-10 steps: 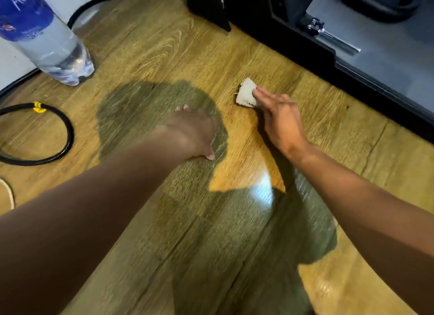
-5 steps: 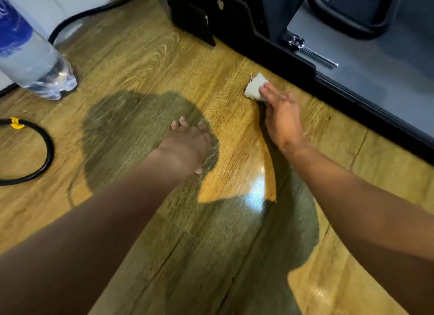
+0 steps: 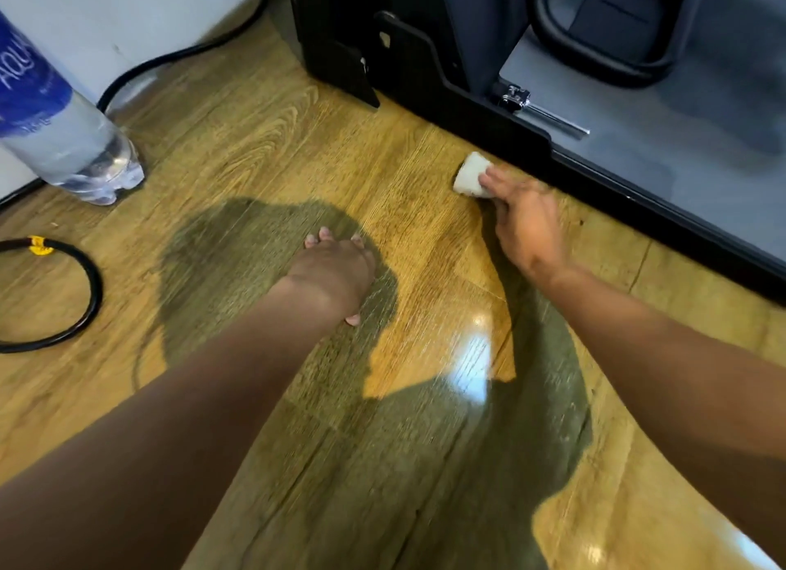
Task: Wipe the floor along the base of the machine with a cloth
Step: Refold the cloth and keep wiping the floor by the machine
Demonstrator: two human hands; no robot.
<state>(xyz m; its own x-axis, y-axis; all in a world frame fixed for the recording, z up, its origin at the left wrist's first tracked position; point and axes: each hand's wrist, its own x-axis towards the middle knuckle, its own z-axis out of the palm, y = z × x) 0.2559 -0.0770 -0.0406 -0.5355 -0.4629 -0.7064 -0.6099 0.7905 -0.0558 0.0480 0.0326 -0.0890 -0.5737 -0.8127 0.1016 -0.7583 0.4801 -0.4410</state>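
A small folded white cloth (image 3: pixel 470 179) lies on the wooden floor (image 3: pixel 263 144) right beside the black base of the machine (image 3: pixel 502 131). My right hand (image 3: pixel 525 225) presses its fingertips on the cloth's near end, pinning it flat against the floor. My left hand (image 3: pixel 336 272) rests palm down on the floor to the left, fingers spread, holding nothing. The machine's black edge (image 3: pixel 663 212) runs diagonally from top centre to the right side.
A clear water bottle with a blue label (image 3: pixel 55 127) stands at the far left. A black cable loop with a yellow tag (image 3: pixel 81 306) lies on the floor at left, and another black cable (image 3: pixel 178 55) runs along the white wall.
My right hand has slid the cloth away from me, up against the machine's base. My left hand has stayed planted on the floor.
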